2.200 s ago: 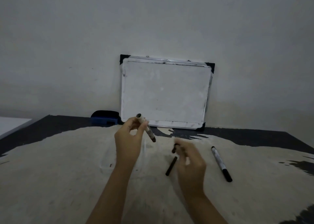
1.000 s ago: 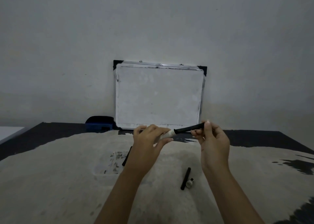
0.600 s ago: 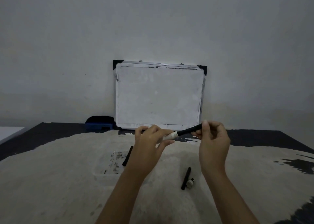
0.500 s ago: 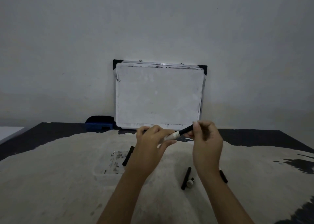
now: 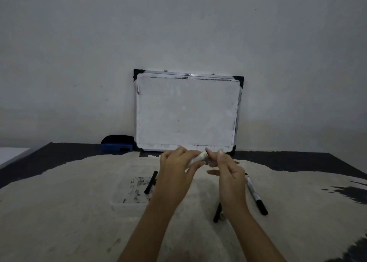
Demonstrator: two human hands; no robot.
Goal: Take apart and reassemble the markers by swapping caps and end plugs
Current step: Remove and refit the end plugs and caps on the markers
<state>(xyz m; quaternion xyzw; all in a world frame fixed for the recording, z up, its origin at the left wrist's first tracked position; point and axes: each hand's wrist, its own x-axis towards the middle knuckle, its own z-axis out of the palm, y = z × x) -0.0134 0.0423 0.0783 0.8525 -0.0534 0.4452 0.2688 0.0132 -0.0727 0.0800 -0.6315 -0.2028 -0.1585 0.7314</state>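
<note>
My left hand (image 5: 178, 167) grips a white marker barrel (image 5: 199, 157) held above the table. My right hand (image 5: 228, 170) meets it at the barrel's right end, fingertips pinched there; whatever it pinches is hidden by the fingers. A complete marker (image 5: 256, 196) with a black cap lies on the table to the right of my right hand. A black stick-like marker part (image 5: 217, 213) lies under my right wrist. Another black part (image 5: 151, 182) leans on the edge of a clear tray (image 5: 129, 200).
A small whiteboard (image 5: 187, 112) leans against the wall at the back. A blue eraser (image 5: 117, 145) sits to its left. The table (image 5: 59, 212) is covered with a pale cloth, dark at its edges.
The long black piece that stuck out of the barrel has gone into it or behind my right hand. My right hand has slid left up to my left hand. A complete marker now shows at the right.
</note>
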